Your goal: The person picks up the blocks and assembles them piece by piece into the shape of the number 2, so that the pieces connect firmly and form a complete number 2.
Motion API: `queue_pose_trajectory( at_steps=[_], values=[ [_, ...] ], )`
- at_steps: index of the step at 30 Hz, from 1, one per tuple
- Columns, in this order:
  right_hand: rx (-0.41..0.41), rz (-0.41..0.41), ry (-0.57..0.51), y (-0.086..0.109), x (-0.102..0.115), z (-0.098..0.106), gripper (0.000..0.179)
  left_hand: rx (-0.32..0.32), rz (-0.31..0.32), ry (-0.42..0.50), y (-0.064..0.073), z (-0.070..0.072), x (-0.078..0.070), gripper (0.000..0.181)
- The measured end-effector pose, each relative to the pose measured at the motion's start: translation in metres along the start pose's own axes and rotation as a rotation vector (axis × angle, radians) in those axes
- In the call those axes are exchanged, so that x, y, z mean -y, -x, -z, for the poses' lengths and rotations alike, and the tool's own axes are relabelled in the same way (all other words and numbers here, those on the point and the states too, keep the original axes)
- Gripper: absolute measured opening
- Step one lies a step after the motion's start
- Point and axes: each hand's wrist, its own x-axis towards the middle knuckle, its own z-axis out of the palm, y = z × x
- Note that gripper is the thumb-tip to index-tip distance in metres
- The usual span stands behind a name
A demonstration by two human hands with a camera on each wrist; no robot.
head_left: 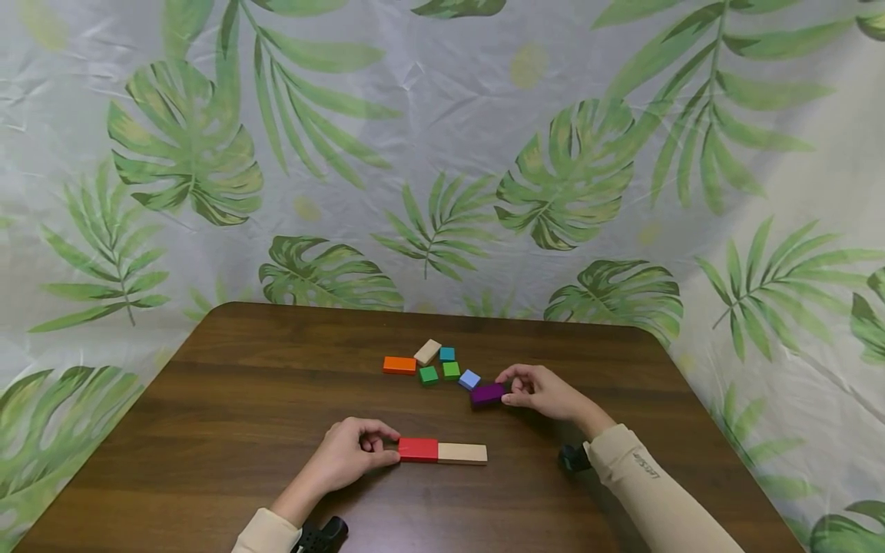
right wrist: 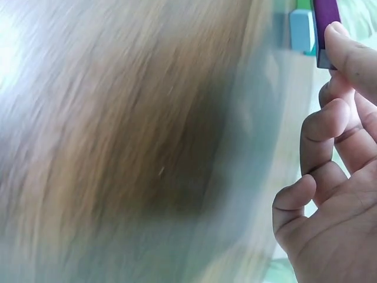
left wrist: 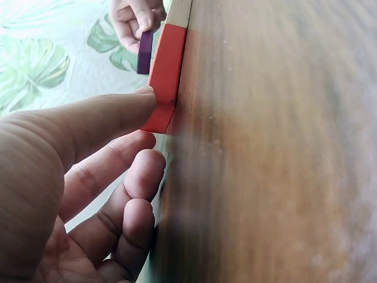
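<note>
My left hand [head_left: 350, 453] pinches the left end of a red block [head_left: 418, 450] between thumb and forefinger. The red block lies on the table end to end with a plain wooden block [head_left: 462, 454], forming a short row. In the left wrist view the thumb rests on the side of the red block [left wrist: 167, 65], and the other fingers curl loosely below it. Farther back on the right, my right hand [head_left: 542, 390] holds a purple block [head_left: 488, 395] by its right end, between thumb and fingertips. The right wrist view shows the purple block [right wrist: 326, 29] raised off the tabletop.
Behind the row lie several loose blocks: an orange one [head_left: 399, 365], a plain wooden one [head_left: 428, 352], a teal one [head_left: 447, 354], two green ones [head_left: 429, 375] and a light blue one [head_left: 469, 379] close to the purple block. A leaf-patterned curtain [head_left: 442, 153] hangs behind the brown table [head_left: 276, 369].
</note>
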Motion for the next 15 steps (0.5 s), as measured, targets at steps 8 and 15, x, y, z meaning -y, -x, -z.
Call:
queue_pose_trajectory(
  at_steps=[8,15],
  values=[
    [0.032,0.008,0.025,-0.014,0.013,-0.011,0.029,-0.004,-0.004,-0.003,0.000,0.000,0.001,0.020],
    [0.063,0.045,0.023,-0.028,0.026,-0.023,0.028,-0.002,-0.017,-0.002,-0.001,0.000,0.002,0.020]
  ],
)
